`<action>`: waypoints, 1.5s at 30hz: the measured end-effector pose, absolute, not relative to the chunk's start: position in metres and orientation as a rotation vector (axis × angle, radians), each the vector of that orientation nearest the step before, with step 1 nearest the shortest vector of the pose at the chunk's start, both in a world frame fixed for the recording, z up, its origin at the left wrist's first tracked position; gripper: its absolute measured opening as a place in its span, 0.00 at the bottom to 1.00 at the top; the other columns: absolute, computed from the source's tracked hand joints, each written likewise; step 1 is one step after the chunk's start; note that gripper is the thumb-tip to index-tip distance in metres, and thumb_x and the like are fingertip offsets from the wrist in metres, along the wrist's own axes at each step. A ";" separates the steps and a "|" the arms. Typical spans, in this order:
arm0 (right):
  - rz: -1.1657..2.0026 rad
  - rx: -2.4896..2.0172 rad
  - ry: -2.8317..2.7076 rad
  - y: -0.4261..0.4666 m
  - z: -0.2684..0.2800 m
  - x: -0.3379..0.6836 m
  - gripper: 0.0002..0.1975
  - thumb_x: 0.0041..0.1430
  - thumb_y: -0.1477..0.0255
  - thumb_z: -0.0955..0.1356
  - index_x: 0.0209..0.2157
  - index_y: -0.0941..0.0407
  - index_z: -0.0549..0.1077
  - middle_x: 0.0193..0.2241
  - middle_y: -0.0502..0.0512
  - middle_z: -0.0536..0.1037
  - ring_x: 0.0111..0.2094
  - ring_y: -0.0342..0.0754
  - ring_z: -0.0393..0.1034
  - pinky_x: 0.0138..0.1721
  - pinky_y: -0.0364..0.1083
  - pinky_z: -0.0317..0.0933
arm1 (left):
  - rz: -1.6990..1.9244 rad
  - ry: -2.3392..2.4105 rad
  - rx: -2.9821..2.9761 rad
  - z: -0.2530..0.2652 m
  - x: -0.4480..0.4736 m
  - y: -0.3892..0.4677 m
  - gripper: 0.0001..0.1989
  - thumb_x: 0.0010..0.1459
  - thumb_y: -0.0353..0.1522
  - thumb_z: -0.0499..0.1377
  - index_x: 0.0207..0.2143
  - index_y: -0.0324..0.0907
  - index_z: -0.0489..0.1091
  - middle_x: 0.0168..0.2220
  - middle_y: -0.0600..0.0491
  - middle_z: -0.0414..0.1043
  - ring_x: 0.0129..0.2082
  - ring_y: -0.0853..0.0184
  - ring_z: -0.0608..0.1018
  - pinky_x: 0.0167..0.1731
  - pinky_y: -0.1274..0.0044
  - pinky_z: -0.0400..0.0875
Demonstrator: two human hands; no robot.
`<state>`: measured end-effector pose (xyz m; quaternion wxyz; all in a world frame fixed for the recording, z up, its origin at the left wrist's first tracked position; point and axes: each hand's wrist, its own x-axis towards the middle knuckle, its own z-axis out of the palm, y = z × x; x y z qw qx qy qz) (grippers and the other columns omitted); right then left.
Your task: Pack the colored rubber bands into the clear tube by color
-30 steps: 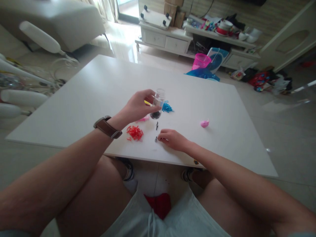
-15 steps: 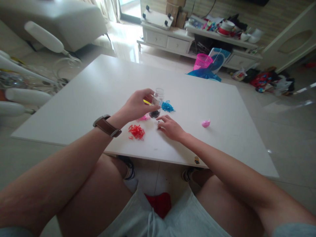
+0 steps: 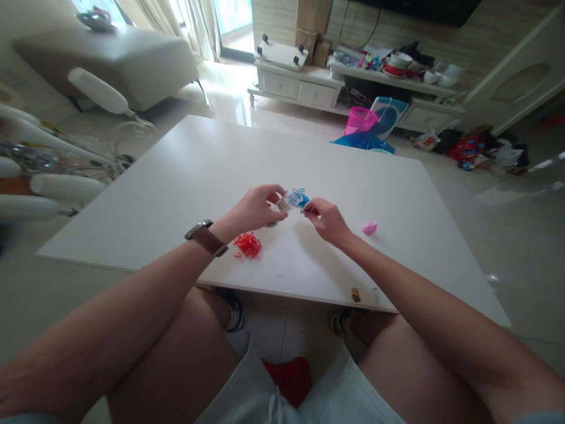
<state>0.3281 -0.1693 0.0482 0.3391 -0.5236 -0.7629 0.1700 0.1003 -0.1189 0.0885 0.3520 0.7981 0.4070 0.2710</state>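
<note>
Dark bit [image 3: 302, 211] in R hand [image 3: 327, 220] too sm. to ID, blue pile [image 3: 304, 201] partly hidden behind jar [image 3: 284, 204].

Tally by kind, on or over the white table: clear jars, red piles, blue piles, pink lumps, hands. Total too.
Clear jar: 1
Red pile: 1
Blue pile, partly hidden: 1
Pink lump: 1
Hands, left hand and right hand: 2
Total: 6
</note>
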 end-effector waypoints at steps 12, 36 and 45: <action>0.420 -1.187 -2.046 -0.184 0.084 0.345 0.07 0.62 0.71 0.68 0.32 0.54 0.79 0.33 0.54 0.80 0.35 0.47 0.74 0.39 0.47 0.68 | 0.533 0.906 2.265 0.077 0.126 -0.131 0.17 0.47 0.34 0.65 0.42 0.44 0.76 0.36 0.51 0.74 0.35 0.64 0.77 0.36 0.74 0.72; 0.460 -1.188 -1.978 -0.199 0.097 0.348 0.14 0.56 0.70 0.73 0.45 0.53 0.74 0.40 0.53 0.80 0.38 0.48 0.76 0.42 0.49 0.72 | 0.537 0.740 2.093 0.074 0.127 -0.123 0.21 0.46 0.35 0.68 0.45 0.44 0.73 0.40 0.51 0.77 0.40 0.65 0.78 0.40 0.73 0.74; 0.415 -1.200 -2.078 -0.206 0.098 0.351 0.14 0.55 0.73 0.73 0.44 0.54 0.74 0.39 0.53 0.80 0.36 0.47 0.75 0.41 0.48 0.71 | -0.212 1.125 2.285 0.070 0.050 -0.086 0.16 0.40 0.38 0.67 0.34 0.45 0.79 0.33 0.52 0.78 0.32 0.63 0.78 0.30 0.77 0.69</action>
